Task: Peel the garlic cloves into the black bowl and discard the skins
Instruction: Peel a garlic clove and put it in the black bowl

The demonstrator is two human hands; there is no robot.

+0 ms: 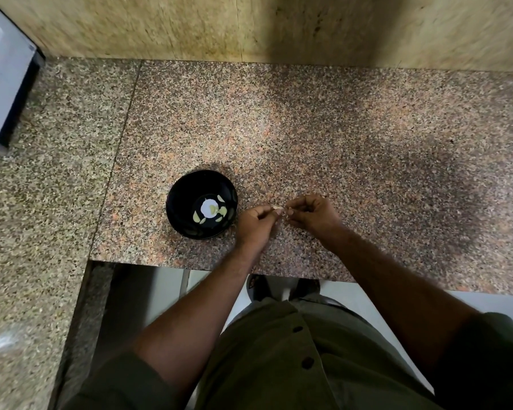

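Head view. Granite counter (308, 128), speckled pink and grey. Black bowl (202, 204) on counter, just left of the hands; several peeled garlic cloves (196, 216) in its bottom around a white glare spot. Left hand (256, 221), fingers curled, pinching a garlic clove (278, 207) above the counter. Right hand (313, 213), fingers curled, pinching the same clove from the other side. White appliance (3, 78) at far left edge.
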